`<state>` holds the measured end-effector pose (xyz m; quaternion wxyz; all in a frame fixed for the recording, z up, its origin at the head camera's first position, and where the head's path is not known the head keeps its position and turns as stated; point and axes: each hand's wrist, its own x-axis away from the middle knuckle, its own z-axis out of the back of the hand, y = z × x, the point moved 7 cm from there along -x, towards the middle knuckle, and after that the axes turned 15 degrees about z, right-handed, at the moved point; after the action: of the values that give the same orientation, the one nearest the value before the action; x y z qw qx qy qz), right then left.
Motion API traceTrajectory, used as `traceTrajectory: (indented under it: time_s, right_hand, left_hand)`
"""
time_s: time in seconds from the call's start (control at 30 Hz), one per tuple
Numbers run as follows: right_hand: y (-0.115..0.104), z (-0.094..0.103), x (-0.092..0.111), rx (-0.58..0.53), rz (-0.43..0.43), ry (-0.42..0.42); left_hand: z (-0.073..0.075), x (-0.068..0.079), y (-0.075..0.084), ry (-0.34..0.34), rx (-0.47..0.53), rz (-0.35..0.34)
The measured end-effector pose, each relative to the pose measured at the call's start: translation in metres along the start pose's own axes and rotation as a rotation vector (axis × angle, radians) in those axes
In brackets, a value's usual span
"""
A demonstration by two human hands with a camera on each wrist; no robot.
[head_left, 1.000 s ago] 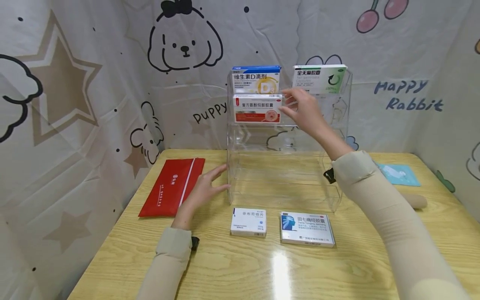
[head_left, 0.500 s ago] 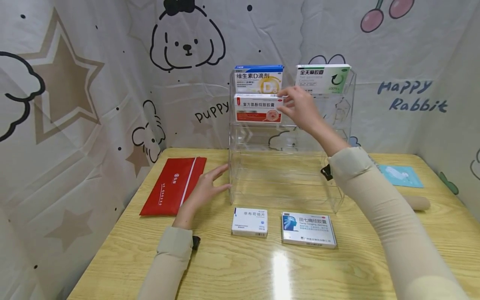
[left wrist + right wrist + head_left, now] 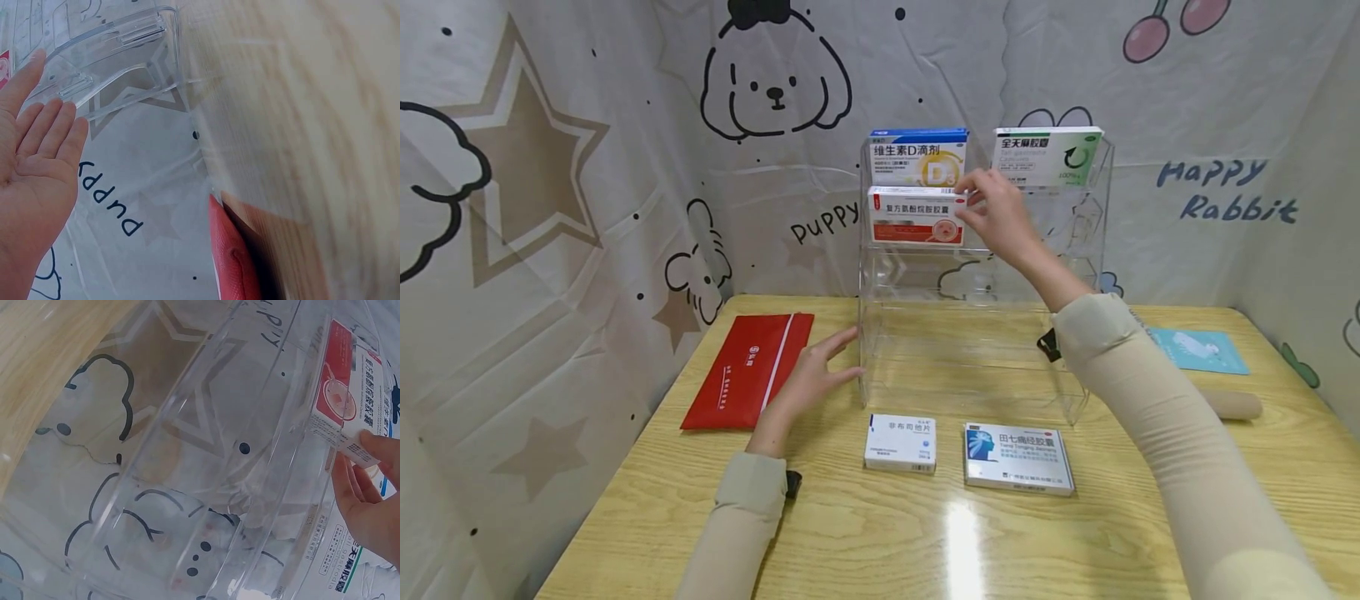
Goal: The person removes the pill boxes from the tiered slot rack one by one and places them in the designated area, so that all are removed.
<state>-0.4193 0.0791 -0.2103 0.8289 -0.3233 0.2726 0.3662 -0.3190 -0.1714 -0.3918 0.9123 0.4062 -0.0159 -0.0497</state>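
Observation:
A clear acrylic display rack [image 3: 955,350] stands on the table with tiers one above another. On its second tier from the top, at the left, sits a red-and-white medicine box [image 3: 916,218]. My right hand [image 3: 1000,212] pinches that box by its right end, thumb on the front and fingers behind, as the right wrist view shows. Beside the rack's left side is my left hand [image 3: 808,375], fingers extended, fingertips at the side panel; actual contact is hard to tell. Above, the top tier bears a blue-and-white vitamin D box [image 3: 917,158] and a green-and-white medicine box [image 3: 1047,158].
In front of the rack lie a small white medicine box [image 3: 900,443] and a larger white-and-blue one [image 3: 1018,458]. A red zip pouch [image 3: 745,371] is at the left. On the right are a light-blue packet [image 3: 1202,350] and a tan rounded object [image 3: 1232,405], partly behind my sleeve.
The head view has shifted slightly. My right hand has moved slightly left along the red-and-white medicine box's right end. My left hand stays beside the rack.

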Motion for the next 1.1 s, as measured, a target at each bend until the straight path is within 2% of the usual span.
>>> traceTrajectory:
  time_s: [0.17,0.47,0.8,1.1]
  right_hand:
    - [0.0,0.002,0.001,-0.038,0.002,0.031]
    - [0.004,0.008,0.002,-0.084,-0.057,0.072]
    - [0.003,0.028,0.008,-0.041,-0.054,0.156]
    - [0.001,0.049,0.022,-0.031,-0.022,0.228]
  left_hand:
    - [0.0,0.0,0.001,0.002,-0.002,-0.016]
    - [0.0,0.001,0.001,-0.001,-0.005,-0.019]
    - [0.0,0.0,0.001,0.002,-0.005,-0.01]
    - [-0.001,0.0,-0.001,-0.013,0.013,0.006]
